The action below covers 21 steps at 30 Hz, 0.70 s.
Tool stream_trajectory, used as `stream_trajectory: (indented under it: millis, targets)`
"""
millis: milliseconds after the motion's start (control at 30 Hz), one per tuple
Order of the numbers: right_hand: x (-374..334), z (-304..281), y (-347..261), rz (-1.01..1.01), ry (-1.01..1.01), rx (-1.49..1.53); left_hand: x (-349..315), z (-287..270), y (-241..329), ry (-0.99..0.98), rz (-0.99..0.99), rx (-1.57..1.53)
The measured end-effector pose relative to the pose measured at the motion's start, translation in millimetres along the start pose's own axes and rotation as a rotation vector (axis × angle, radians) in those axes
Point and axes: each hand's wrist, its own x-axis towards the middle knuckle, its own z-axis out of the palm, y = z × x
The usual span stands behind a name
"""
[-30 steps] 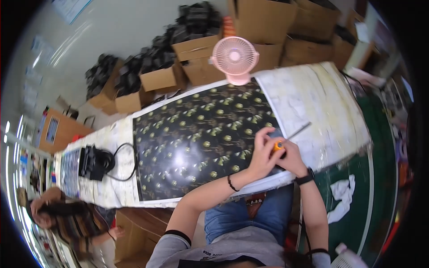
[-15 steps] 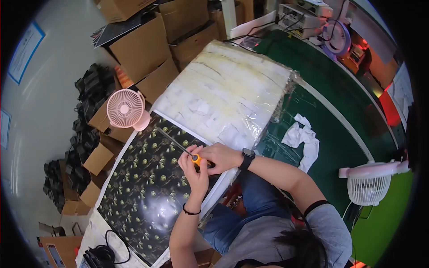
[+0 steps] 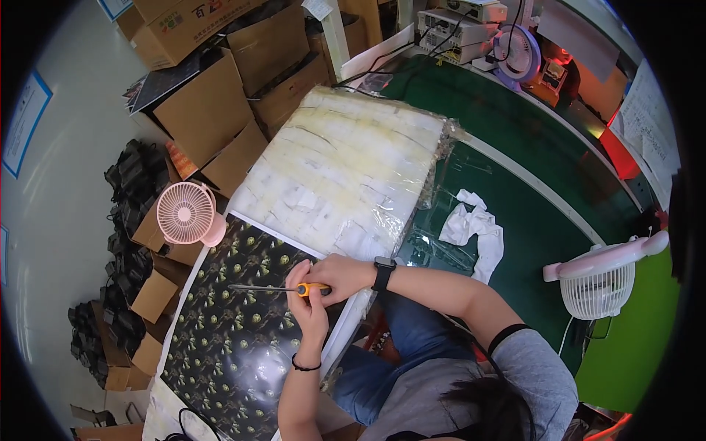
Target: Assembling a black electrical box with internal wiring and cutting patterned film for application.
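Observation:
A screwdriver [image 3: 312, 289] with an orange and black handle and a long thin metal shaft is held over the dark patterned sheet [image 3: 220, 331]. Its shaft points left, nearly level in the picture. My left hand [image 3: 304, 303], with a black band at the wrist, is closed around the front of the handle, thumb along it. Behind it, my right hand [image 3: 344, 276], below a black watch [image 3: 384, 273], has its fingers closed at the handle's rear end. My palms hide part of the handle.
A pink fan [image 3: 187, 213] stands at the sheet's far left edge. Beyond lies a worn white plastic-wrapped pad [image 3: 331, 154]. A crumpled white cloth [image 3: 471, 228] rests on the green tabletop [image 3: 515, 176], near a white-and-pink fan [image 3: 599, 287]. Open cartons [image 3: 202, 103] and black adapters [image 3: 136, 184] crowd the left.
The screwdriver's shaft has swung from pointing up and left to pointing straight left. Both hands stay on the handle. The whole view has shifted slightly.

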Motion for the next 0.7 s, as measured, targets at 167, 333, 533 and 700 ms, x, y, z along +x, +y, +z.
stream_trajectory:
  millis: [167, 333, 533, 700]
  targets:
    - [3, -3, -2, 0.072, -0.087, -0.016, 1, -2, -3, 0.064, 0.046, 0.051]
    - [6, -4, -6, -0.042, 0.046, 0.007, -3, -5, -7, 0.053, -0.103, -0.047]
    - [2, -2, -1, 0.013, 0.001, 0.014, 4, -2, 5, -0.081, -0.101, 0.107]
    - [6, -2, -2, 0.069, -0.030, 0.073, 5, -5, -6, -0.094, -0.149, -0.012]
